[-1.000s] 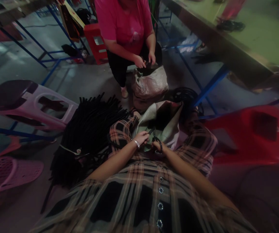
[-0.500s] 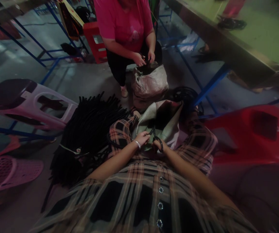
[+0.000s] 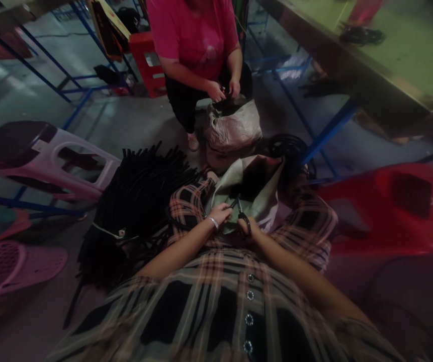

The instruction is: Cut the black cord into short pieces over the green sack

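Observation:
My right hand (image 3: 247, 227) is closed around black-handled scissors (image 3: 244, 216), their blades pointing away from me over an open pale sack (image 3: 272, 206). Just left of the blades, my left hand (image 3: 222, 213), with a bracelet at the wrist, pinches a thin black strip (image 3: 234, 202). The strip's tip lies close to the scissors; whether they touch is hard to tell. Between my legs stands the sack, its inside dark. On the floor to my left lies a large bundle of black strips (image 3: 137, 186), bound with a pale tie.
A person in a pink shirt (image 3: 197, 40) sits opposite, both hands over another pale bag (image 3: 233, 128). A pink-and-black stool (image 3: 84, 151) and a pink basket (image 3: 20, 266) are at left. At right are a red stool (image 3: 374, 211) and a blue-legged table (image 3: 352, 65).
The scissors and my right hand have shifted slightly, and the blades now stand more upright beside the strip. My left hand stays almost in place.

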Available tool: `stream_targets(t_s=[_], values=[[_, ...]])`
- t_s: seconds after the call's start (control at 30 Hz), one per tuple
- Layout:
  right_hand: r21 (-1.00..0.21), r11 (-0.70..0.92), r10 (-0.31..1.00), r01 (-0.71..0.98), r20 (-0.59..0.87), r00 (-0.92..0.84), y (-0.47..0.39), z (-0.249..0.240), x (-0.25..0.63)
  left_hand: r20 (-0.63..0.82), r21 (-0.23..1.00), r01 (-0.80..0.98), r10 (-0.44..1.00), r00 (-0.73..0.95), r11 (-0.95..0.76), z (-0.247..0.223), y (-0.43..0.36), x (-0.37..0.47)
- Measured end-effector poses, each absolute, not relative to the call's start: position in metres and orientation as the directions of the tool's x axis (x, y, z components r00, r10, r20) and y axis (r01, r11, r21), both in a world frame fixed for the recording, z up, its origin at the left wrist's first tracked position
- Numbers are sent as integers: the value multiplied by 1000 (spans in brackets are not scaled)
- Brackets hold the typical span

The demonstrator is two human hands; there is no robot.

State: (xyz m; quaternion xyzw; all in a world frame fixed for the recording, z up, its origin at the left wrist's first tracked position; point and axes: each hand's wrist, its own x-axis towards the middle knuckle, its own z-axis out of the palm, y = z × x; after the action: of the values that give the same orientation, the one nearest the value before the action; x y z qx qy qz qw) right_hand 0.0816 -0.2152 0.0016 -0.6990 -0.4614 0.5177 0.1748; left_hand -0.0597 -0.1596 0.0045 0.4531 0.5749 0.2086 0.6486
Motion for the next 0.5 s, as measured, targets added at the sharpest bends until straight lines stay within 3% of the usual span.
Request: stream_targets(t_s=[0.2, 0.4, 0.5], values=[[-707, -491, 811, 509, -584, -29, -213, -4, 81, -536, 827, 340, 812, 233, 448, 0, -162, -62], [-684, -483, 822, 547, -569, 15, -215, -11, 81, -295, 793, 603, 920, 258, 85, -7, -161, -70], [-702, -494, 837, 513, -544, 62, -218, -10, 82, -281, 781, 620, 926, 253, 68, -9, -159, -72]])
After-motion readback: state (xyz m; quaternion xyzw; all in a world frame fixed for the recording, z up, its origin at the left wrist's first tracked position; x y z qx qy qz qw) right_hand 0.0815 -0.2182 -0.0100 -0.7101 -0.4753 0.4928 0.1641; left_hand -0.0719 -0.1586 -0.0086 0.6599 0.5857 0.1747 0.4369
